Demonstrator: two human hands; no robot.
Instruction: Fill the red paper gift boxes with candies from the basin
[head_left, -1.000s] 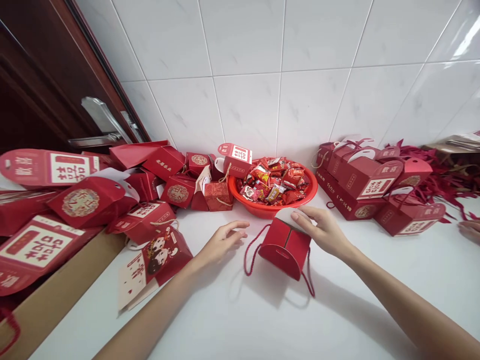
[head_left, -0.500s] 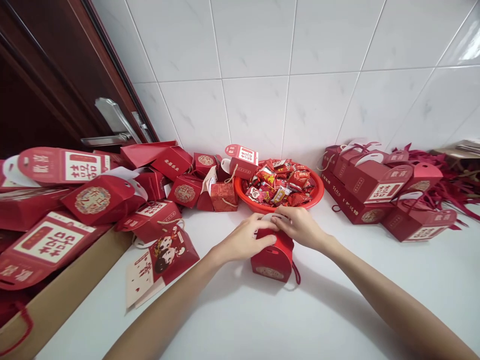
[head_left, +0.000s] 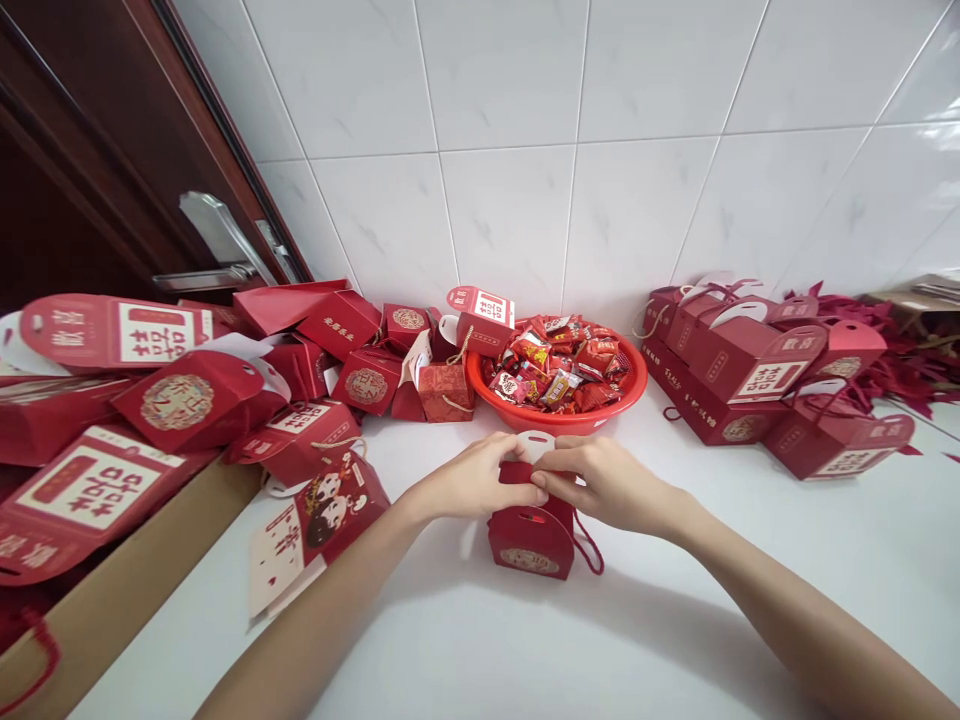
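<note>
Red gift box stands upright on the tabletop, directly beneath both grips, its top partly covered by them. The left grip and right grip are clamped on its upper edges, fingers and thumbs curled in close together, with the white-backed flap rising between them. It looks like folded card: probably light, stiff along its creases, easily bent at the thin flaps and a little slick on the printed faces. What it holds, if anything, is hidden, so its weight is uncertain. The best hold is likely the two folded top edges, pinched without squeezing the walls; the red cord, to the right grip's near side, seems too limp to steer by.

Counted: two grips, one box between them, one cord loop visible there. Just beyond the grips sits one red basin of wrapped sweets, too many to count. Left of the grips lie at least ten boxes, overlapping; to the right, at least six.
</note>
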